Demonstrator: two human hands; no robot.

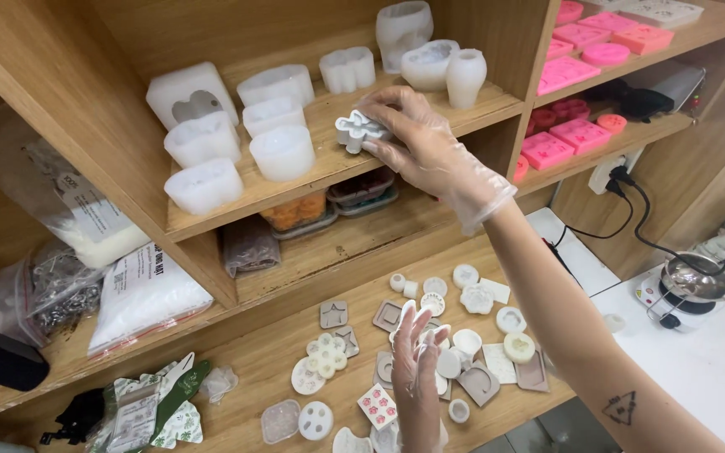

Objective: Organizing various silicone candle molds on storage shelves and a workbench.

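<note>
Your right hand [425,151], gloved, pinches a small white silicone mold [358,132] at the front edge of the upper shelf [329,172]; your fingers [396,105] close over its right side, its left end sticking out free. Your left hand [417,369] hovers flat, fingers spread wide, holding nothing, over small molds [480,298] on the lower shelf; it hides several, and its wrist is cut off by the frame. Larger white molds [283,151] sit just left. Containers [299,210] beneath look like storage boxes, probably.
</note>
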